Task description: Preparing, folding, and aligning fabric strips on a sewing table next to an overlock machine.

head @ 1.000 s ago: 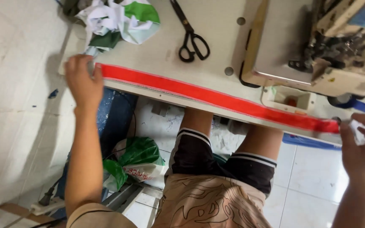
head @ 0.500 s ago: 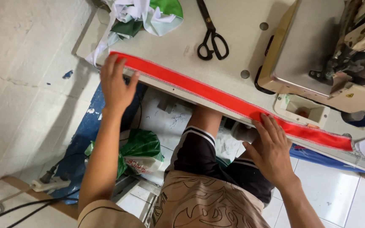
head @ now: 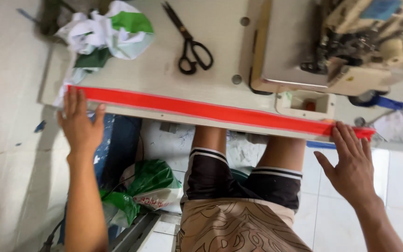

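Fig.: My left hand (head: 81, 125) & right hand (head: 350, 161), fingers spread flat, clenching nothing, pin the ends of the red strip (head: 211, 110) along the worktop (head: 164, 70) front edge. Risk: uneven pressure could let strip slide off edge.

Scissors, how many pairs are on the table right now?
1. The black scissors lie on the table, between the cloth pile and the sewing machine, beyond the red strip. Others could be hidden under the cloth.

Single head view, looking steeply down (close) over table (head: 220, 46) edge
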